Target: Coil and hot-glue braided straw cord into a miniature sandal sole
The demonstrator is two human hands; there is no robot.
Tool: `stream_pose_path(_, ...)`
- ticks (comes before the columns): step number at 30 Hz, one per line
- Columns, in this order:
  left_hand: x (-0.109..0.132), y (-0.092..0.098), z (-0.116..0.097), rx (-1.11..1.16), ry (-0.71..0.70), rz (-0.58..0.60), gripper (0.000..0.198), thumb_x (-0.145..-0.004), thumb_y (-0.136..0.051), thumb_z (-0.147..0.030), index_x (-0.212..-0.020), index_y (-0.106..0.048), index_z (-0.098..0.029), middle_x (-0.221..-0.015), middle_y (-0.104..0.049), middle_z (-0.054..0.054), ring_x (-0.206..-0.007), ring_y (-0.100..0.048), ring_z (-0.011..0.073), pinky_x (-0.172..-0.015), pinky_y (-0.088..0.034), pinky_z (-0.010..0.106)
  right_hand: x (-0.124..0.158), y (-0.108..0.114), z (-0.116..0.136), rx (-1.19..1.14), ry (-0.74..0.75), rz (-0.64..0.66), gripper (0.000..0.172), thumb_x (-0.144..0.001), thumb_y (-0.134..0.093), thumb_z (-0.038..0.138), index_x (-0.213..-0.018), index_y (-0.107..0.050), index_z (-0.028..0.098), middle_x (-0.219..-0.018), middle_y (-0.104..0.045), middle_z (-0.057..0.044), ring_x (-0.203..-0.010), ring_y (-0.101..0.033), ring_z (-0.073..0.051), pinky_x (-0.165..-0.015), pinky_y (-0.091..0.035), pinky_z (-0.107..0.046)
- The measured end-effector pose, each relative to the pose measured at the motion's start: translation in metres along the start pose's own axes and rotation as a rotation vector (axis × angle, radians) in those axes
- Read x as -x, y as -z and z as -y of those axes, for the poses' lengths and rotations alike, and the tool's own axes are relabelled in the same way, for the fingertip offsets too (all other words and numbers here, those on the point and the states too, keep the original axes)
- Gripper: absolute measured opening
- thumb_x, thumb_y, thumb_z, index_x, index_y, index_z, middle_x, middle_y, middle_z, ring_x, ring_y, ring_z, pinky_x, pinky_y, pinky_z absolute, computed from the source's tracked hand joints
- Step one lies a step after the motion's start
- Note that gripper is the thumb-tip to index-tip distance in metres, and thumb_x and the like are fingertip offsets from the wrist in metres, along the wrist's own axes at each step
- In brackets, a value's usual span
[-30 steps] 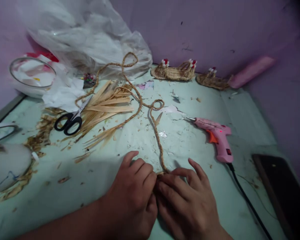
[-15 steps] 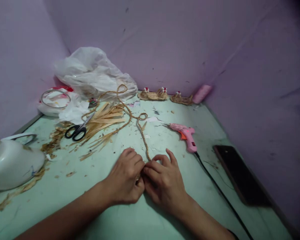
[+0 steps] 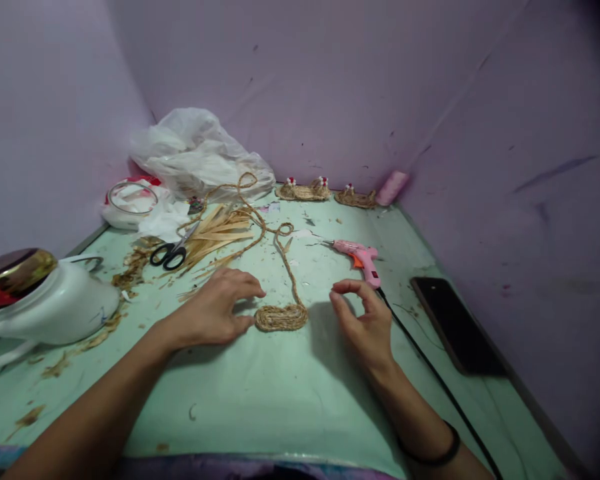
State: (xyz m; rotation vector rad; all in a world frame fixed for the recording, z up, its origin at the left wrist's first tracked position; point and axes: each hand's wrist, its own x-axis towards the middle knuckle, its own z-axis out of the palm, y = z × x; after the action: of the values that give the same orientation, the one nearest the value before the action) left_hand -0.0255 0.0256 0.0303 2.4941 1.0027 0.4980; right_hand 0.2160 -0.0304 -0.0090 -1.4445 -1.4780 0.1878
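Note:
A flat oval coil of braided straw cord point(image 3: 281, 318) lies on the green tabletop point(image 3: 260, 393). Its loose cord point(image 3: 289, 270) runs away from the coil's right end toward the back and loops there. My left hand point(image 3: 217, 307) is beside the coil's left end, thumb and fingers apart, the thumb tip at or very near the edge. Off to the coil's right, my right hand point(image 3: 365, 320) hovers above the table with curved, parted fingers and holds nothing. A pink glue gun point(image 3: 357, 257) rests just beyond the right hand.
Black-handled scissors point(image 3: 170, 253) lie on straw strips point(image 3: 223, 233) at left. A white pot point(image 3: 75, 300) stands far left, a phone point(image 3: 457, 327) at right. Behind are a plastic bag point(image 3: 195, 157), small woven pieces point(image 3: 305, 192) and a pink roll point(image 3: 392, 187). The glue gun's black cable point(image 3: 430, 373) crosses the right side.
Both hands have let go of the coil and moved apart, left hand leftward and right hand rightward. The coil, hidden by the hands before, now shows on the table. The view has shifted slightly.

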Motion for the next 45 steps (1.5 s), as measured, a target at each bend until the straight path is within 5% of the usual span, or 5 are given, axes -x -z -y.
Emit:
stream_pose_path(8,0.007,0.029,0.013,0.676,0.353,-0.892,0.022,-0.076,-0.044,-0.025,-0.055,-0.043,-0.019,-0.052,-0.044,-0.005,-0.052,-0.045,0.0099,-0.053,-0.04,0.029,0.002,-0.007,0.003,0.028,0.211,0.183,0.013,-0.085,-0.051,0.018,-0.081,-0.063,0.02,-0.076,-0.067,-0.004,-0.074,-0.06,-0.019,-0.079,-0.045,-0.039)
stream_pose_path(25,0.002,-0.038,-0.027,-0.146,0.184,0.043,0.027,-0.07,-0.066,-0.027,-0.095,-0.066,-0.017,-0.097,-0.062,0.009,-0.09,-0.058,0.0252,-0.079,-0.048,0.041,0.004,-0.009,0.004,0.294,0.18,0.534,0.046,-0.063,-0.078,0.04,-0.102,-0.066,0.019,-0.101,-0.065,-0.009,-0.093,-0.055,-0.027,-0.078,-0.041,-0.043)
stream_pose_path(36,0.004,-0.031,-0.008,-0.047,-0.137,-0.313,0.038,-0.076,-0.053,-0.008,-0.113,-0.057,-0.017,-0.11,-0.057,0.012,-0.105,-0.052,0.025,-0.091,-0.043,0.045,0.002,-0.016,0.021,-0.833,-0.693,0.486,0.035,-0.055,-0.078,0.025,-0.082,-0.058,0.018,-0.07,-0.065,0.001,-0.062,-0.059,-0.013,-0.061,-0.047,-0.026)
stream_pose_path(41,-0.001,-0.038,-0.014,0.45,0.403,-0.653,0.065,-0.066,-0.07,-0.029,-0.127,-0.047,-0.018,-0.119,-0.054,0.012,-0.095,-0.056,0.0232,-0.083,-0.048,0.04,0.001,-0.031,0.039,-1.152,-1.057,0.278,0.035,-0.042,-0.083,0.012,-0.071,-0.063,0.014,-0.071,-0.068,0.0,-0.059,-0.059,-0.008,-0.06,-0.049,-0.02)
stream_pose_path(45,-0.004,-0.045,-0.024,1.188,0.628,-0.439,0.049,-0.06,-0.075,-0.036,-0.1,-0.063,-0.01,-0.09,-0.065,0.01,-0.075,-0.06,0.018,-0.07,-0.049,0.031,0.005,-0.05,0.053,-1.245,-1.048,0.185,0.036,-0.041,-0.086,0.015,-0.068,-0.062,0.016,-0.065,-0.068,0.002,-0.059,-0.061,-0.009,-0.067,-0.051,-0.023)
